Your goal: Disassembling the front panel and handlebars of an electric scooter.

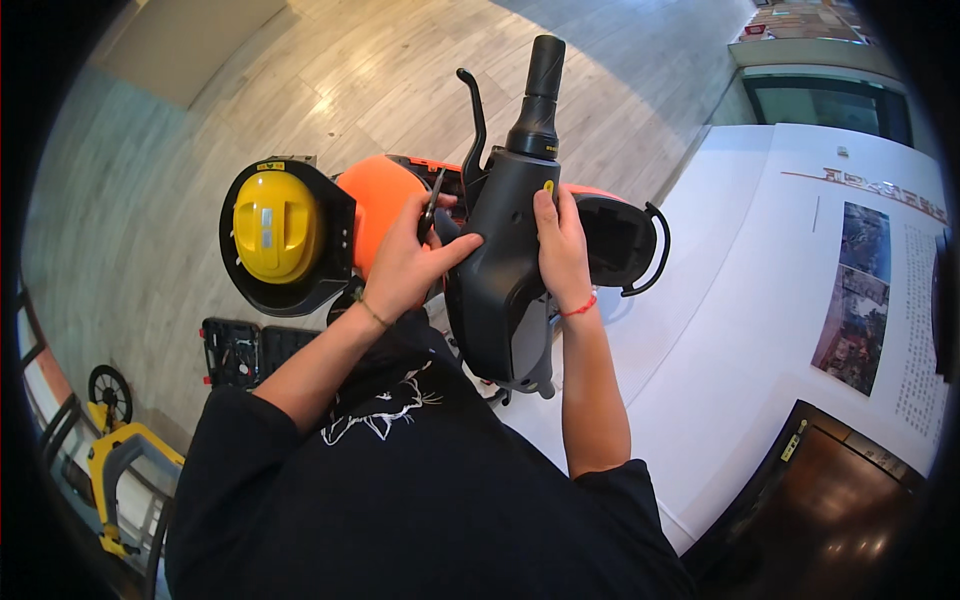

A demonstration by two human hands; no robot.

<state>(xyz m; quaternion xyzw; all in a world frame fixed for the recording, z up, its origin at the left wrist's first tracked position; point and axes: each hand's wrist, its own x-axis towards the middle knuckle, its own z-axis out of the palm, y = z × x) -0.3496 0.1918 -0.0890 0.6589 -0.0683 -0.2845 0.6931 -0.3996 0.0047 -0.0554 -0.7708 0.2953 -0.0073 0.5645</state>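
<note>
A black handlebar housing (495,235) of an orange and black scooter stands in the middle, with a black rubber grip (545,68) and a curved brake lever (473,115) at its far end. My left hand (412,255) is on the housing's left side, its thumb touching the cover. Its fingers are closed round a slim dark hand tool (433,203) that points up; its exact kind is unclear. Pressed to the right side of the housing, my right hand (563,250) grips it, with the fingertips near a small yellow mark. Its thumb is partly hidden.
A yellow hard hat (275,228) sits in a black holder left of the orange body (380,205). An open black tool case (232,350) lies on the wooden floor (340,70). A yellow wheeled frame (125,450) stands lower left; a white printed panel (740,260) fills the right.
</note>
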